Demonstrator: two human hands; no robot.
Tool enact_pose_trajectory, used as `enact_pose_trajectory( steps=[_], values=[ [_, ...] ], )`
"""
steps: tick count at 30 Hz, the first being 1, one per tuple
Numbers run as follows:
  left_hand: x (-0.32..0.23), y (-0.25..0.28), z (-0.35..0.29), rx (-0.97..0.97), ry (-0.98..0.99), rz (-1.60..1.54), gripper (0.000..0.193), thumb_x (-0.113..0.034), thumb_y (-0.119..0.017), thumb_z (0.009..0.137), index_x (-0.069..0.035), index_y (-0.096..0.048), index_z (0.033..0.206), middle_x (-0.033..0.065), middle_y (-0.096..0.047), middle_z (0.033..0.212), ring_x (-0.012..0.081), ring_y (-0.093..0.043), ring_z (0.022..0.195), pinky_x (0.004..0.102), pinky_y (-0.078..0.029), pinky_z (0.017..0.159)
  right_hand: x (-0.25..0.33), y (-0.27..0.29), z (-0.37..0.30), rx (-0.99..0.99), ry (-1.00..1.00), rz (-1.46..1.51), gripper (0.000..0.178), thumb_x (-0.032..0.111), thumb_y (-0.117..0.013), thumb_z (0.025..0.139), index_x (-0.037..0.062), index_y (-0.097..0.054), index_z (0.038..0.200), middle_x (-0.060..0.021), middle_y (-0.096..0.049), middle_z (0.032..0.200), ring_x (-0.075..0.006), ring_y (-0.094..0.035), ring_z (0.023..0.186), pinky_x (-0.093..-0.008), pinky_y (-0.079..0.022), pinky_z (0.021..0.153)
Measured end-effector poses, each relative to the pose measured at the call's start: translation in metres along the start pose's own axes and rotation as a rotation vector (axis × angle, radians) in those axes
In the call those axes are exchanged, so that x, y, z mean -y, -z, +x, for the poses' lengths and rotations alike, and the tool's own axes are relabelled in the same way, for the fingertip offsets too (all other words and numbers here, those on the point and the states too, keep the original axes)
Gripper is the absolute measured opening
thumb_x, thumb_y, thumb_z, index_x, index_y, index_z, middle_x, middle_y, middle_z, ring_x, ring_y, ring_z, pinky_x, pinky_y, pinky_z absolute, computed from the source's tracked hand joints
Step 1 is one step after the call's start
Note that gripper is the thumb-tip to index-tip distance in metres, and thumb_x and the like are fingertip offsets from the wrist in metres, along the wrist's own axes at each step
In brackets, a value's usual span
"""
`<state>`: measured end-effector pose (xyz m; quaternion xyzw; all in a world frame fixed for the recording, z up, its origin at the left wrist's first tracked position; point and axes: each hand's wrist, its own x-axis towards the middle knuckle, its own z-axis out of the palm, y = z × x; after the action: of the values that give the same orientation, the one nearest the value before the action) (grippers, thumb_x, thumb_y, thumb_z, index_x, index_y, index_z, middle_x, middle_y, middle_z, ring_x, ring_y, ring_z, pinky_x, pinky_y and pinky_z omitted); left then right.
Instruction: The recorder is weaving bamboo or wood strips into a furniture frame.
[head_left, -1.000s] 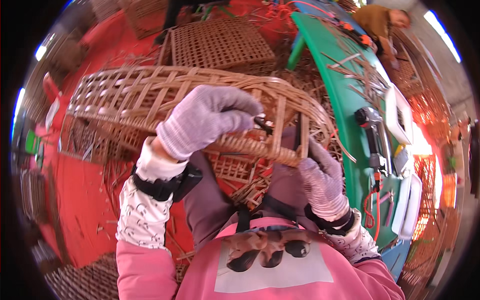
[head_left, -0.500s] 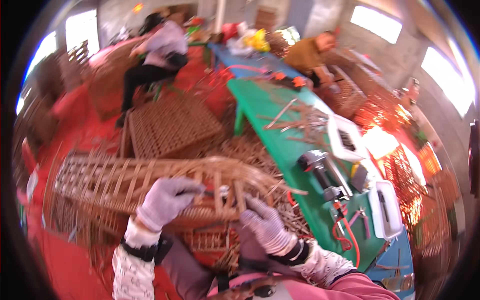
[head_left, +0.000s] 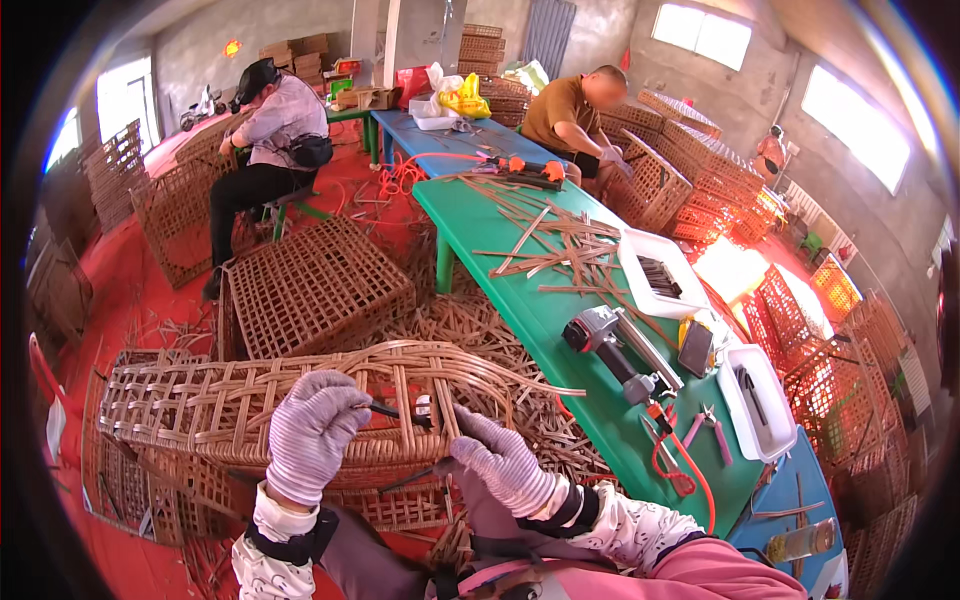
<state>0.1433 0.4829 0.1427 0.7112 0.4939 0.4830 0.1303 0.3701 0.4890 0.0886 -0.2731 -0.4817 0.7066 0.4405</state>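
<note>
A woven rattan basket (head_left: 210, 405) lies across my lap, with a bundle of pale strips (head_left: 440, 355) curving along its far edge. My left hand (head_left: 312, 435), in a striped glove, is closed with the fingertips pinching a thin dark stick (head_left: 385, 409). That stick points right, toward a small white-and-black piece (head_left: 424, 408) within the weave. My right hand (head_left: 505, 468), gloved too, is closed at the basket's right part, fingers against an upright strip (head_left: 446, 408). A thin dark rod (head_left: 408, 481) extends left from beneath the right fingers; whether they hold it is unclear.
Right of me, a green table (head_left: 480, 240) bears a nail gun (head_left: 615, 350), pliers (head_left: 710, 432), white trays (head_left: 755, 405) and loose strips (head_left: 560, 245). A large woven panel (head_left: 310, 285) stands ahead. Two people (head_left: 285, 130) work farther off. Strip scraps (head_left: 480, 325) litter the floor.
The view has turned a little and become sharper. My left hand has tipped more upright, its fingertips drawn back slightly from the strips. The right hand stays at the basket's right part.
</note>
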Motion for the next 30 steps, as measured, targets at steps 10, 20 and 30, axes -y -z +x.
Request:
enact_pose_trajectory(
  steps=[10, 20, 30],
  values=[
    [0.003, -0.002, -0.002, -0.047, -0.067, 0.089, 0.009, -0.013, -0.064, 0.077, -0.006, -0.064, 0.083, 0.0099, -0.063, 0.079, 0.0291, -0.060, 0.075, 0.0365, -0.048, 0.067, 0.027, -0.005, -0.007, -0.160, 0.218, -1.073, 0.027, 0.017, -0.060, 0.087, -0.0028, -0.056, 0.104, -0.0187, -0.061, 0.085, -0.0252, -0.062, 0.074, -0.0300, -0.049, 0.065],
    [0.013, 0.002, -0.004, 0.060, 0.153, -0.185, 0.013, -0.008, -0.060, 0.086, 0.000, -0.064, 0.095, 0.0023, -0.064, 0.081, 0.0076, -0.056, 0.074, 0.0238, -0.047, 0.069, -0.002, -0.041, -0.011, 0.213, 0.458, -1.207, 0.047, 0.010, -0.061, 0.081, 0.0040, -0.048, 0.126, -0.0127, -0.060, 0.064, -0.0281, -0.059, 0.052, -0.0357, -0.047, 0.049],
    [0.022, 0.000, 0.017, 0.122, 0.339, -0.308, 0.014, -0.008, -0.060, 0.086, 0.001, -0.064, 0.096, 0.0017, -0.064, 0.083, 0.0070, -0.056, 0.077, 0.0236, -0.047, 0.072, 0.003, -0.069, 0.008, 0.171, 0.380, -1.523, 0.061, 0.015, -0.060, 0.080, -0.0040, -0.036, 0.132, -0.0141, -0.057, 0.065, -0.0283, -0.058, 0.052, -0.0396, -0.045, 0.048]
  ],
)
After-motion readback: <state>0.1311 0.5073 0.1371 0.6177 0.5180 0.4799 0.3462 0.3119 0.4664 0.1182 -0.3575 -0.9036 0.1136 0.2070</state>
